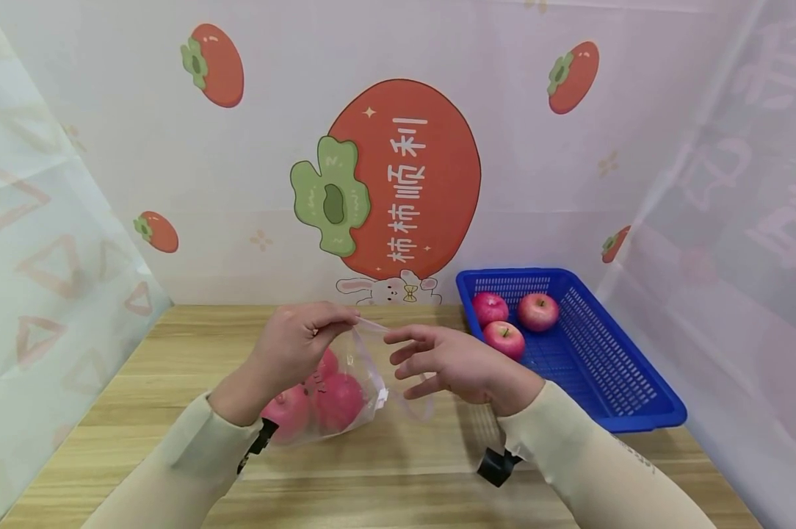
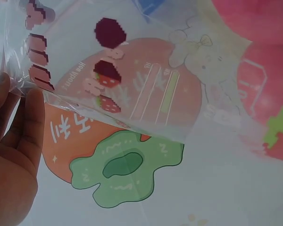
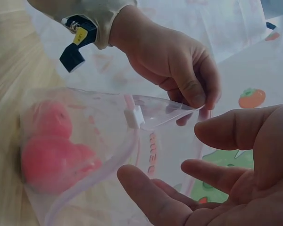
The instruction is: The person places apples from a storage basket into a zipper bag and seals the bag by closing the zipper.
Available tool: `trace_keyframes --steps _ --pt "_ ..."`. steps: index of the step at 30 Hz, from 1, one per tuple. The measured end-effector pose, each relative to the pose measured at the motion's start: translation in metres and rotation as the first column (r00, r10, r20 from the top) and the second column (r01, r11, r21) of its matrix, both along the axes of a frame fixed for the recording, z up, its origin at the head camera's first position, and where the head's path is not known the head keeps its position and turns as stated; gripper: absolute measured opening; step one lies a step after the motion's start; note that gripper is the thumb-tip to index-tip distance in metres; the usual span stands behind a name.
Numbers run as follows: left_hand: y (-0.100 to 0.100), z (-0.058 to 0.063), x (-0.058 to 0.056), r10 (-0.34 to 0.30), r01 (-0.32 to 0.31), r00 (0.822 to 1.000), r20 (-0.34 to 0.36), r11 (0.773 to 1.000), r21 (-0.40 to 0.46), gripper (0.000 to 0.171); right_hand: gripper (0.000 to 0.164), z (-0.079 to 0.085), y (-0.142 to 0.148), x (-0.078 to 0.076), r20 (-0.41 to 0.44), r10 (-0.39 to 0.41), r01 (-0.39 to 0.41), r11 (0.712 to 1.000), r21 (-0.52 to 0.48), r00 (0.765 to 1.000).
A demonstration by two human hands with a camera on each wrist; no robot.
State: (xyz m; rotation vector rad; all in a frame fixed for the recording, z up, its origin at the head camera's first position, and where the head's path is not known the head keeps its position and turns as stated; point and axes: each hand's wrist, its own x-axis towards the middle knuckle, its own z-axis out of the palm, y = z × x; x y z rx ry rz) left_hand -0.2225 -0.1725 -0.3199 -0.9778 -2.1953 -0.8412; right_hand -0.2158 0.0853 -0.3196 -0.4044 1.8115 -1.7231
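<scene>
My left hand [image 1: 292,349] pinches the upper corner of a clear zip bag [image 3: 118,150] between thumb and fingertips. The bag has a pale pink zip strip, a white slider [image 3: 134,117] and printed strawberry pictures [image 2: 107,74]. Inside its lower part lie several red apples [image 1: 338,402], seen through the plastic. The mouth gapes toward my right hand [image 1: 454,364], whose fingers are spread and slightly bent, holding nothing. Its fingertips [image 3: 132,176] are close to the mouth; whether they touch the plastic, I cannot tell.
A blue plastic basket [image 1: 636,353] stands on the right of the wooden table [image 1: 398,481]. Three red apples [image 1: 538,312] sit at its left end. A printed cloth [image 1: 252,162] walls the table at the back and sides.
</scene>
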Motion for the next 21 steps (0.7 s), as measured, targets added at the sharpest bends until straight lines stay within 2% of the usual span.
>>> trace_keyframes --steps 15,21 --pt "0.001 -0.002 -0.001 -0.015 0.015 1.000 0.006 1.000 0.007 0.022 0.048 -0.001 0.011 -0.003 -0.020 -0.016 0.016 1.000 0.011 1.000" --pt "0.001 -0.003 -0.002 -0.019 0.020 1.000 -0.011 1.000 0.021 0.023 0.046 0.003 0.029 -0.015 -0.043 -0.079 0.080 0.997 0.012 0.996"
